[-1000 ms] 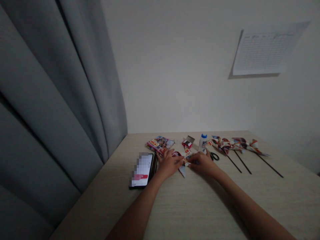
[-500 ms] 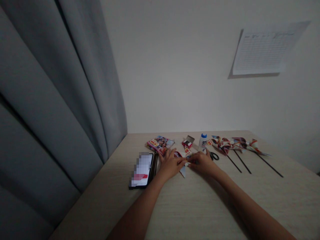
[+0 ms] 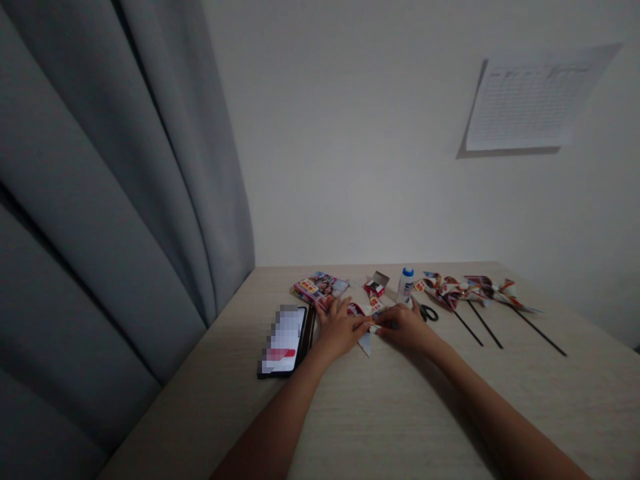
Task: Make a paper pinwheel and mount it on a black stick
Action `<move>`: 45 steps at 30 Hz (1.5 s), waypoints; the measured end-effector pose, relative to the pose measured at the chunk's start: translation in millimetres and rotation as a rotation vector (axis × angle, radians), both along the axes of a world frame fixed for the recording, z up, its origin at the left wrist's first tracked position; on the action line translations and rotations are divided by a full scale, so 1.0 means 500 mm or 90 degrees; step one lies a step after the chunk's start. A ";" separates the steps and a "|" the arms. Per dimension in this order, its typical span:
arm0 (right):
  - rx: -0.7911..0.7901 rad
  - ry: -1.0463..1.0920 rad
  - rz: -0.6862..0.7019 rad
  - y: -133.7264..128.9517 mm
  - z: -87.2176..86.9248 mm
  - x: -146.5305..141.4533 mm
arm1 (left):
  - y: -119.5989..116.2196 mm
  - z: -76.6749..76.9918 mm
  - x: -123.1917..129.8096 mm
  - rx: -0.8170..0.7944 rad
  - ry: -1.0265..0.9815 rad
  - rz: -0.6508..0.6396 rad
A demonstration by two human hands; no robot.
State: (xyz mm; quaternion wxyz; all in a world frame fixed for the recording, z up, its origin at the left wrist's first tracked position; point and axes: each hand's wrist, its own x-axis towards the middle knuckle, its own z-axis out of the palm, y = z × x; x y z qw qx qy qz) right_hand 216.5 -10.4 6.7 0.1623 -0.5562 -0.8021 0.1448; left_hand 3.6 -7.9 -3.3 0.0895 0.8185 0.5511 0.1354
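At the far left, a grey fabric curtain (image 3: 125,167) is noted beside the pale wood-grain table (image 3: 370,420). A rectangular black-edged phone (image 3: 285,343) is laid flat, its screen lit and partly pixelated. Close to its right side, narrow dark strips (image 3: 311,327) are seen; their nature cannot be told. Behind them, colourful glossy printed leaflets (image 3: 320,288) are stacked.

The left hand (image 3: 343,328) is found palm down with fingers spread, its thumb and index side set against a multicoloured folded paper piece (image 3: 366,345). This piece is placed on the table between the hands and is partly covered by both. Beyond it, a small red cardboard box (image 3: 375,287) is left open.

The right hand (image 3: 407,325) is observed with fingers bunched, fingertips at the folded paper piece; whether it is pinched cannot be told. Behind this hand, a white blue-capped bottle (image 3: 406,287) is stood upright, with black-handled scissors (image 3: 429,313) nearby. Farther right, patterned paper pinwheels (image 3: 450,290) on thin black sticks (image 3: 470,329) are laid together. Above, a white printed sheet (image 3: 523,107) is fixed to the wall (image 3: 350,133).
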 end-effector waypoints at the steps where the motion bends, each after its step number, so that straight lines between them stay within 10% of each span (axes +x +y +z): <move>1: 0.000 0.001 0.000 0.000 0.000 0.000 | 0.002 -0.002 -0.001 -0.003 -0.003 0.001; 30: -0.003 0.049 0.014 -0.008 0.010 0.000 | 0.004 0.022 -0.032 0.009 -0.006 0.070; 45: 0.400 0.073 -0.306 0.026 -0.003 0.074 | 0.001 0.029 -0.037 -0.030 -0.006 0.050</move>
